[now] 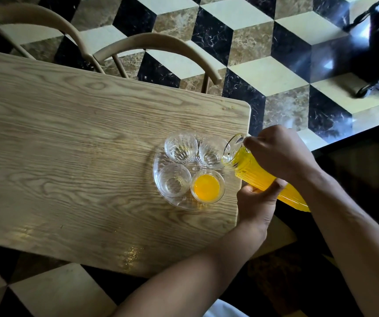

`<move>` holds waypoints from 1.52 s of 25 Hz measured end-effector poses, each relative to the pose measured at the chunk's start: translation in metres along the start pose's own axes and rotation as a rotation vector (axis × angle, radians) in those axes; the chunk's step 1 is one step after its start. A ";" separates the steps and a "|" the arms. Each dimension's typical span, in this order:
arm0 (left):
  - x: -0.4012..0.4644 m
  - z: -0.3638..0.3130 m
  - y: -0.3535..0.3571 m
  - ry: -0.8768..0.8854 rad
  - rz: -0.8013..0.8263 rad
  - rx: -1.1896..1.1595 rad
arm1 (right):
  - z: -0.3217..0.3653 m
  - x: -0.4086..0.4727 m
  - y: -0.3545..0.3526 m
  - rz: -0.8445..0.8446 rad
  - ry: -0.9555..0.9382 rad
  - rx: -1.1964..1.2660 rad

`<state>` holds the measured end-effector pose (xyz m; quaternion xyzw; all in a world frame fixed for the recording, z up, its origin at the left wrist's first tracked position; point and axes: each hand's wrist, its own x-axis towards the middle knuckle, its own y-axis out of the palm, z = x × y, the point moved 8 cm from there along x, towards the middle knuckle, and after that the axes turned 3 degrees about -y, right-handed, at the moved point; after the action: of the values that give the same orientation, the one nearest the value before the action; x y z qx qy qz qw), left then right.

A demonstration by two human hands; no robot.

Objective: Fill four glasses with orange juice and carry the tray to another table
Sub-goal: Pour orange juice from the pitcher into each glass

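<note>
Chairs: two curved wooden backs at the table's far edge, tucked in, clear of the work.
Table: pale wood grain; carries the tray near its right end, within the person's reach.
Tray: clear glass, round, flat on the table; groups the four glasses so they can go together in one carry.
Far-left glass: upright, empty.
Near-left glass: upright, empty.
Filled glass: near-right on the tray, holds orange juice; judged the one fill done of four.
Far-right glass: upright, empty, directly under the jug's mouth; judged next to fill.
Jug: ribbed glass, full of juice, tipped with its spout over the tray's right edge; no stream visible yet.
Left hand: fingers curled up under the jug's body, bearing its weight to steady the tilt.
Right hand: clamped over the jug near its neck, steering the spout.
Floor: cube-pattern tile, with a dark wheeled object at far right.
</note>
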<state>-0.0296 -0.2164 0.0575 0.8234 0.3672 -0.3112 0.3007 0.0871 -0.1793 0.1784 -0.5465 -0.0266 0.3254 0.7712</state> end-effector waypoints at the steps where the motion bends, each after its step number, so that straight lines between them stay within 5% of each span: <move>1: 0.000 0.000 0.000 -0.004 -0.005 -0.010 | 0.002 0.001 0.000 0.002 -0.006 -0.008; 38: 0.005 0.005 0.020 -0.125 -0.001 -0.161 | 0.014 0.018 -0.004 0.072 0.016 -0.129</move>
<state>-0.0123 -0.2292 0.0562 0.7752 0.3719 -0.3317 0.3883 0.0975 -0.1590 0.1819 -0.5983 -0.0214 0.3460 0.7224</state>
